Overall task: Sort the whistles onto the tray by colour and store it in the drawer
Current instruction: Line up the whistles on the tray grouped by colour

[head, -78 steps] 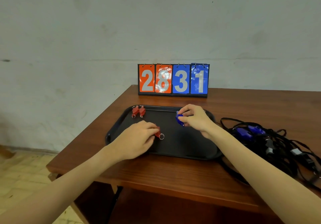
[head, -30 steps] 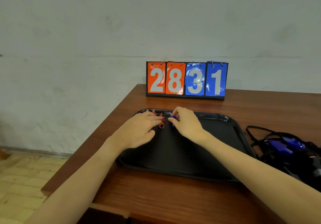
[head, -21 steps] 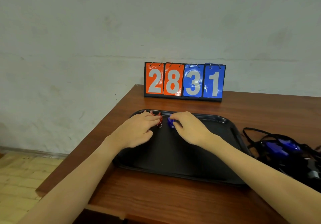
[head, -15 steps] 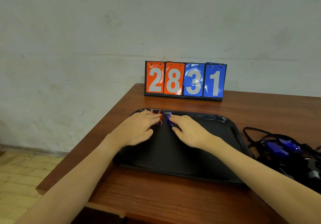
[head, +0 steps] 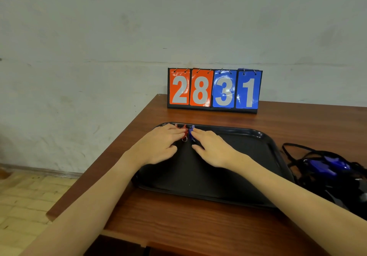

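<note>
both forearms reach up from the bottom of the view and meet at the far rim of the black tray, around the tray's eleven o'clock corner. the left hand lies palm down with its fingers stretched forward, the tips resting on the red whistles, whose small metal ring shows just below them; the fingers are straight, pressing rather than pinching. the right hand lies flat too, fingers straight and angled toward eleven o'clock, the tips touching the blue whistle, the thumb spread out to the left. red and blue sit just beside each other at the tray's far edge.

at three o'clock from the tray a tangle of black lanyards with more blue whistles lies on the wooden table. at twelve o'clock, against the wall, stands the scoreboard reading 2831.

a couple of seconds back the hands were apart in the middle of the tray, the left curled round a red whistle at about nine o'clock, the right pinching a blue one nearer one o'clock, with two red whistles alone by the far left corner. since then both hands have slid to that far edge and flattened out. in the last half second they have hardly shifted.
</note>
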